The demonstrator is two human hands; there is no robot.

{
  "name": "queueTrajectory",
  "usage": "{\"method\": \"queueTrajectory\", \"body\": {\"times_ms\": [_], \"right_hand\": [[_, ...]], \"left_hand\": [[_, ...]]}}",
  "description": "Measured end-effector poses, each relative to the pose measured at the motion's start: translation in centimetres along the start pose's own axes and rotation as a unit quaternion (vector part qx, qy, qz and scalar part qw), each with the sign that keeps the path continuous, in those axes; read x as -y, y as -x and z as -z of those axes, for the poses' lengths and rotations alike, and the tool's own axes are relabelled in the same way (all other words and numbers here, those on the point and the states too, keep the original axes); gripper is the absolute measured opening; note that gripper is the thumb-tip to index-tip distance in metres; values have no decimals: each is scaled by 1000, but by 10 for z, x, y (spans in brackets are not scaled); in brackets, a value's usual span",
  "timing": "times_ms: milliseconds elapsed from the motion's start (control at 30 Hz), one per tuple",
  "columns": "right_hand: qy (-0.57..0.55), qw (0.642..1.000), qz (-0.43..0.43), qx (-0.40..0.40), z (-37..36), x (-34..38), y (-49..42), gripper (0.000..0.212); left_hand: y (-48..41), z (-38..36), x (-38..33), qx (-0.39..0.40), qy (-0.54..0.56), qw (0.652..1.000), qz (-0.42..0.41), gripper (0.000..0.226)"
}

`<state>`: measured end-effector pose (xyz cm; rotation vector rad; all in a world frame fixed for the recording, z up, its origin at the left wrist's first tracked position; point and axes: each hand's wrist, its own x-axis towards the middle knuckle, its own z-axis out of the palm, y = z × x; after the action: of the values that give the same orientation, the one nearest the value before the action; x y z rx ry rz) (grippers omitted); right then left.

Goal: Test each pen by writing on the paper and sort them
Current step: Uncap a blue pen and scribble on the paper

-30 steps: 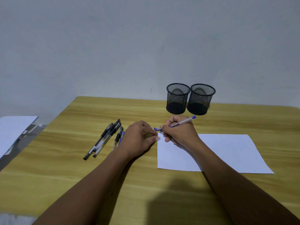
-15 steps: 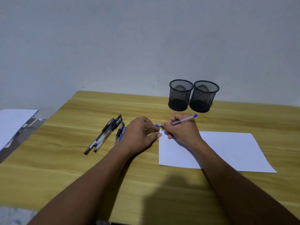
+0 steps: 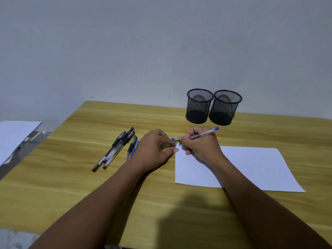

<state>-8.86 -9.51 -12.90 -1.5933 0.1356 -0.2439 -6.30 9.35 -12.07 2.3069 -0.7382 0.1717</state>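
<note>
**Q:** What does the pen (image 3: 204, 134) look like?
**A:** Clear barrel, blue end. It slants in the right hand (image 3: 203, 146), whose grip is clenched round it, tip at the far-left corner of the paper (image 3: 251, 168) on the wooden surface (image 3: 71, 186).
**Q:** Any change?
**A:** Hardly; both hands have kept their places.
**Q:** And the left hand (image 3: 154, 150)?
**A:** Fingers curled, pinching the blue cap (image 3: 175, 139), thumb at the paper's edge.
</note>
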Motion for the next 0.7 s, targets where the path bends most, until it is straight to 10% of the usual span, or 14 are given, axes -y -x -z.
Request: {"method": "queueTrajectory", "body": {"times_ms": [700], "right_hand": [[50,998,13,-21,-1,3,5,18]], "left_hand": [[0,1,0,6,-3,1000,-10,25]]}}
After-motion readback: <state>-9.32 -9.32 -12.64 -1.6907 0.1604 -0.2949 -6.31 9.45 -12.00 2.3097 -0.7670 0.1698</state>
